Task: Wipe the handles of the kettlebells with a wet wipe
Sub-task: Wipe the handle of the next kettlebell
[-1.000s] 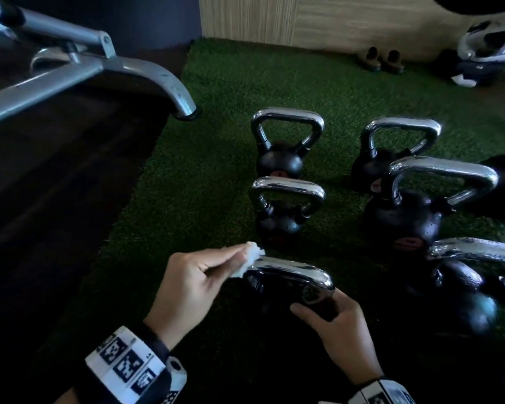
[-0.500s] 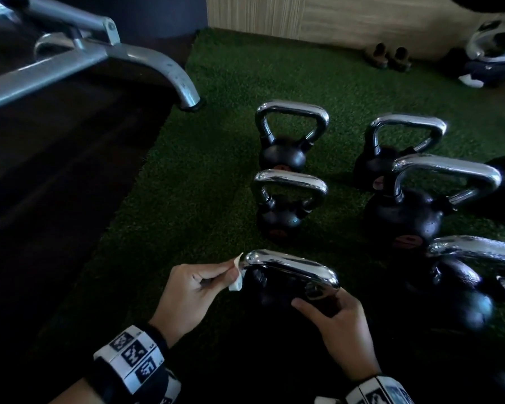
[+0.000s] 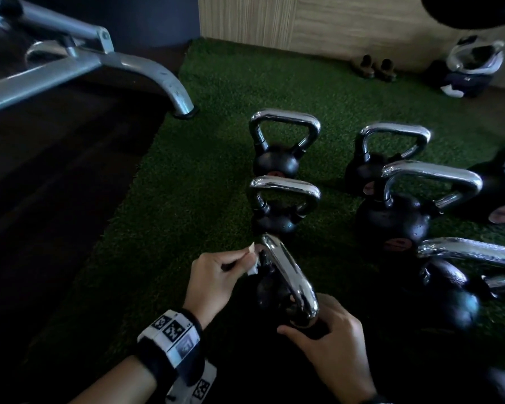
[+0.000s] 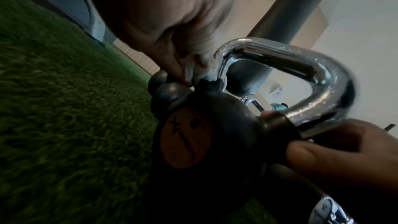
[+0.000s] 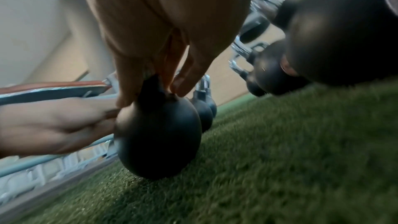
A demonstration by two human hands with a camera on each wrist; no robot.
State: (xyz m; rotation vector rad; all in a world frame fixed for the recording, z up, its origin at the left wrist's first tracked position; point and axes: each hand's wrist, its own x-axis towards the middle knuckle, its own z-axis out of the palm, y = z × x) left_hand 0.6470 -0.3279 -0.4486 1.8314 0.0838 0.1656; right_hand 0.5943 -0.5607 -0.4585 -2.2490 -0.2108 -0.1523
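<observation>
The nearest black kettlebell (image 3: 274, 290) stands on the green turf, its chrome handle (image 3: 289, 281) now running away from me. My left hand (image 3: 216, 278) pinches a small white wet wipe (image 3: 252, 262) against the far leg of that handle, near where it meets the black ball (image 4: 206, 125). My right hand (image 3: 327, 336) grips the near leg of the handle (image 4: 323, 91) at its base; its fingers (image 5: 178, 84) curl round the black neck. Much of the wipe (image 4: 193, 72) is hidden under my left fingers.
Several more kettlebells with chrome handles stand behind and to the right, the closest (image 3: 277, 205) just beyond the one I hold, and a large one (image 3: 397, 217) to the right. A grey bench frame foot (image 3: 178, 97) rests at the turf's left edge. Dark flooring lies left.
The held kettlebell has turned, so its handle now points away from me instead of lying across. My left hand with the wipe has slid down the handle's leg.
</observation>
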